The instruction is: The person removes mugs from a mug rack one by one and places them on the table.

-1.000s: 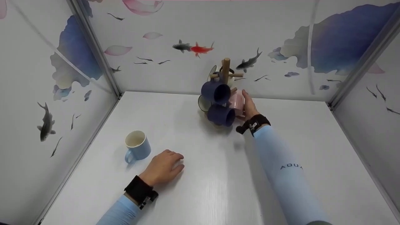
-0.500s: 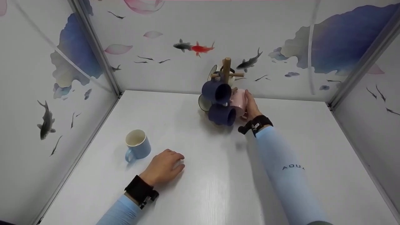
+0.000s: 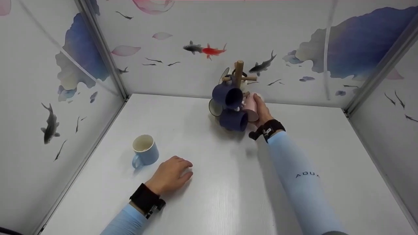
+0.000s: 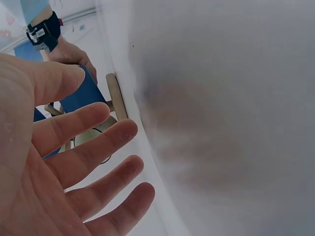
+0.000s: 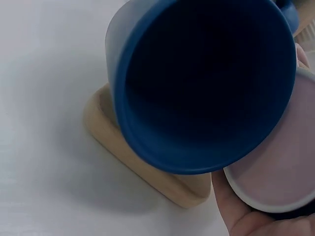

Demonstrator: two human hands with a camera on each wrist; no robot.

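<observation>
At the back of the table, my right hand (image 3: 262,111) grips a pink mug (image 3: 250,108) at the right side of a wooden mug tree (image 3: 239,71). The fingers wrap its far side, and the pink mug's round end (image 5: 278,152) shows in the right wrist view. Two dark blue mugs, an upper one (image 3: 225,94) and a lower one (image 3: 232,120), hang on the tree's front. My left hand (image 3: 171,174) rests on the table with loosely bent fingers, holding nothing. Beside it stands a light blue mug (image 3: 145,150), upright, handle toward the near left.
A pale mug with a dark rim (image 3: 215,107) hangs at the tree's left, and more pale cups sit behind the post. The tree's wooden base (image 5: 142,167) stands on the white table (image 3: 209,195). Printed walls (image 3: 156,78) enclose the back and both sides.
The pink mug has shifted slightly to the right and tilted in my right hand, so that its round end faces nearer. My left hand and the light blue mug have stayed put.
</observation>
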